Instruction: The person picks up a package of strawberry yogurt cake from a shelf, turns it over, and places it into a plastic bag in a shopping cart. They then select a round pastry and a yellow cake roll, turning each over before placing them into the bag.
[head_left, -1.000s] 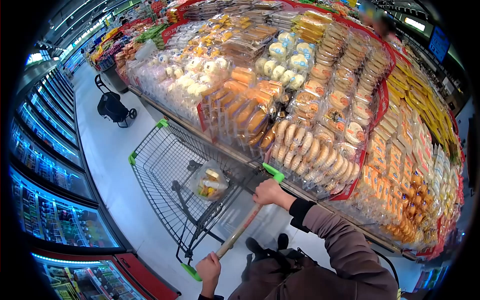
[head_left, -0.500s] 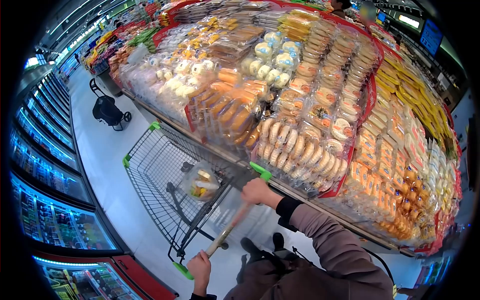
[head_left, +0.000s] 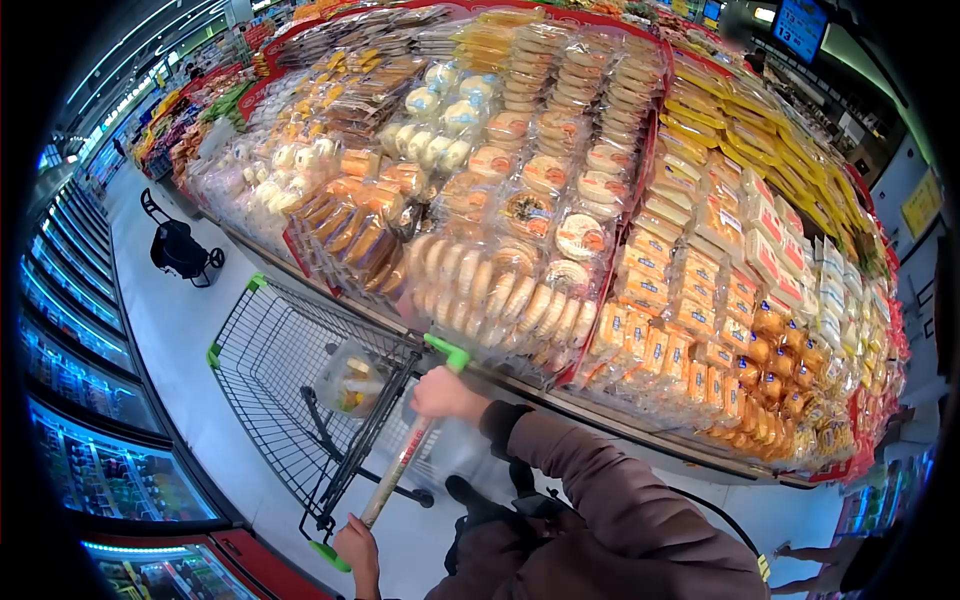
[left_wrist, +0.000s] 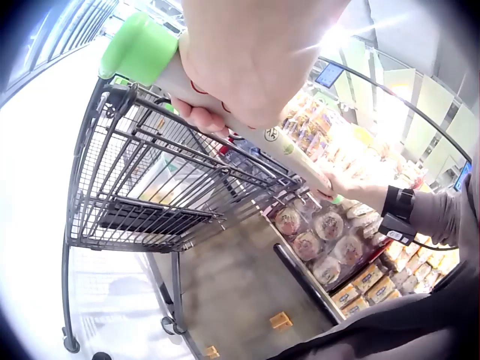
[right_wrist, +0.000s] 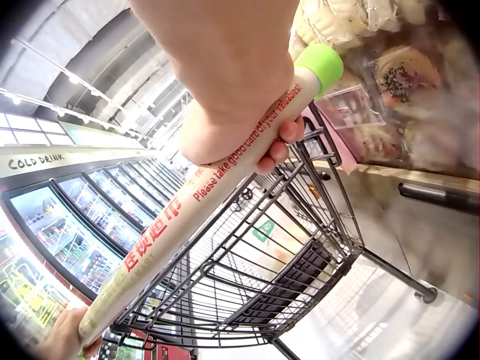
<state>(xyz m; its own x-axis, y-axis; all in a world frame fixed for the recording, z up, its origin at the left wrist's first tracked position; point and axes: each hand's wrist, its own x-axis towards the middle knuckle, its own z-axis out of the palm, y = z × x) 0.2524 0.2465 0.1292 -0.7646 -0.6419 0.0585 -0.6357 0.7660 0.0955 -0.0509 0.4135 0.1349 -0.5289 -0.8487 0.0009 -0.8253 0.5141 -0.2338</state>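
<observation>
Both hands grip the handlebar (head_left: 398, 466) of a wire shopping cart (head_left: 270, 370) with green corner caps. My left hand (head_left: 356, 548) wraps the near-left end, beside the green end cap (left_wrist: 140, 49). At the other end my right hand (head_left: 446, 394) curls round the bar near its green cap (right_wrist: 320, 66); fingers (right_wrist: 279, 152) show under the bar. Red lettering runs along the pale handle. A clear plastic bag (head_left: 352, 380) with yellowish and white items lies inside the cart.
A long display of packaged breads and pastries (head_left: 500, 290) runs along the cart's right side. Lit drink fridges (head_left: 110, 440) line the left. A black wheeled trolley bag (head_left: 180, 250) stands on the aisle floor (head_left: 150, 310) ahead. A price screen (head_left: 800, 28) hangs at upper right.
The head view has swung right, so the cart, hands and display sit further left in it. Both hands keep their grip on the handlebar.
</observation>
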